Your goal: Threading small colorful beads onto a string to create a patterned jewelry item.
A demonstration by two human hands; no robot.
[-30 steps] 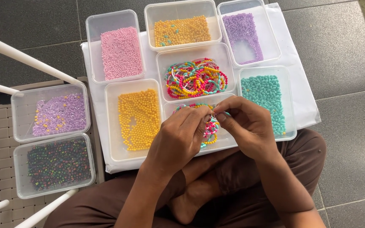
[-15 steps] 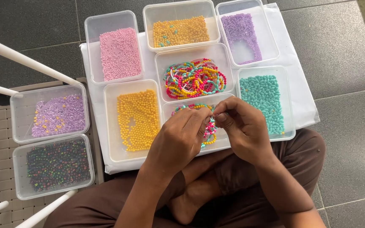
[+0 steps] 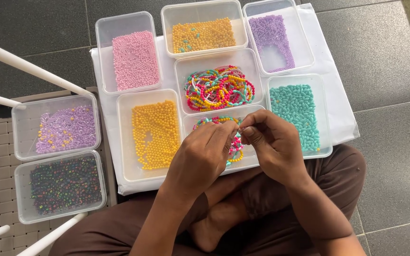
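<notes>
The left hand (image 3: 204, 152) and right hand (image 3: 272, 148) meet fingertip to fingertip, pinched narrow on a bead string (image 3: 236, 142) over the tub (image 3: 252, 163) at the cloth's (image 3: 342, 118) near edge. A slipped pinch could likely shed beads into that tub; a nudged elbow might tip the yellow bead tub (image 3: 153, 135) beside it, or farther off, the bracelet tub (image 3: 219, 87)

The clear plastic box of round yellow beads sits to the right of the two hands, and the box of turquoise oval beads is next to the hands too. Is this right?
Not quite. In the head view the clear plastic box of round yellow beads sits to the left of the left hand and right hand, not the right. The box of turquoise oval beads is indeed beside them, on the right.
</notes>
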